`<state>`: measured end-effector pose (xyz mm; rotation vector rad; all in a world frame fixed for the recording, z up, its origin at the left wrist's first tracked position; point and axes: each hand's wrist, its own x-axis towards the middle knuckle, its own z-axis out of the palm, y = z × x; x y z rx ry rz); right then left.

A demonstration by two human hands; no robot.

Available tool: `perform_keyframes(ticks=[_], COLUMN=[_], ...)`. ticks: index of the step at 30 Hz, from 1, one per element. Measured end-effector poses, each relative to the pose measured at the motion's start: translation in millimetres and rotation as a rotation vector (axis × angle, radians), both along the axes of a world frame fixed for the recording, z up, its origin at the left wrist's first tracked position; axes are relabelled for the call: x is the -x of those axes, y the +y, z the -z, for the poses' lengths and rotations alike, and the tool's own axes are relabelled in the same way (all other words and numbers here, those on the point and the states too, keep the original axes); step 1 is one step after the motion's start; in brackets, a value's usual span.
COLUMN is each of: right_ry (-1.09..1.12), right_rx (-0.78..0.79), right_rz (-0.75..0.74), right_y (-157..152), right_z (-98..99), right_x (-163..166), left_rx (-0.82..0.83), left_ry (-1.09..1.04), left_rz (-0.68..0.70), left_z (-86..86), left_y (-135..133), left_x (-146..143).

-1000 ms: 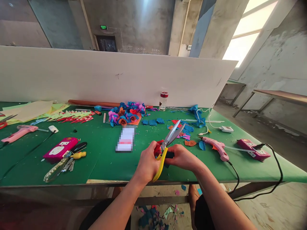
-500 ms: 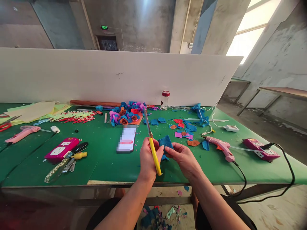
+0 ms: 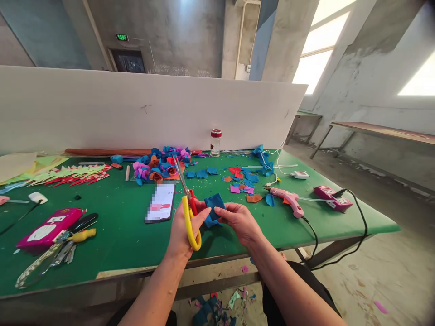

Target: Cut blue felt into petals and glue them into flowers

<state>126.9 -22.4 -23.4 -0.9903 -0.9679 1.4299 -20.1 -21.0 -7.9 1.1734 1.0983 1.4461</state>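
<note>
Near the worktop's (image 3: 125,244) front edge we held the blue paper square (image 3: 215,200): our left hand (image 3: 180,231) gripped the yellow-handled scissors (image 3: 187,215) and seemed to pinch the paper too; our right hand (image 3: 243,222) pinched it with closed fingers. Light, even tension seemed wise, blades aimed at eleven o'clock. The smartphone (image 3: 164,199) crowded nine o'clock; the pink glue gun (image 3: 287,198) lay apart at three.

You've got yellow-handled scissors (image 3: 188,222) tucked in your left hand (image 3: 181,231) while your right hand (image 3: 242,222) helps pinch a blue piece (image 3: 214,202) over the green table (image 3: 125,246), pink glue gun (image 3: 287,199) off to the right.
</note>
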Motion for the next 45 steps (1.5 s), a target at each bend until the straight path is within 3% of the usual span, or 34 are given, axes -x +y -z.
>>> perform_keyframes(ticks=[5,9,15,26,29,31,34,36,40,45], right_ry=[-0.001,0.044,0.124,0.136,0.181,0.240,0.309,0.349,0.397,0.393], right_rx=[0.014,-0.046,0.030,0.056,0.056,0.057,0.036,0.008,-0.023,-0.072], right_rz=[-0.049,-0.112,-0.001,0.030,0.108,0.150,0.187,0.206,0.201,0.117], right_y=[-4.4,-6.9,-8.3,-9.5,-4.3,-0.5,3.8,5.0,3.5,-0.8], right_z=[-4.5,-5.2,1.1,-1.4,-9.3,-16.6,-26.2,-29.5,-29.6,-27.9], right_x=[2.7,4.5,8.7,-0.9,-14.1,-24.5,-36.4,-39.8,-38.1,-33.0], left_rx=[0.030,-0.002,0.033,-0.008,-0.001,-0.008,-0.066,-0.113,-0.149,-0.089], left_ry=[-0.113,-0.077,0.000,0.075,0.272,0.535,1.086,1.332,1.569,1.648], left_rz=[-0.021,-0.017,-0.022,0.025,0.137,0.176,0.106,0.071,0.077,0.177], left_z=[-2.8,0.0,4.2,4.6,-2.6,-10.6,-19.9,-22.5,-25.4,-32.4], left_y=[-1.5,-1.8,-5.7,-9.3,-19.1,-29.0,-40.7,-44.0,-44.6,-48.2], left_x=[-1.9,-3.8,-10.9,-15.5,-10.3,-5.4,2.6,6.2,6.6,-0.4])
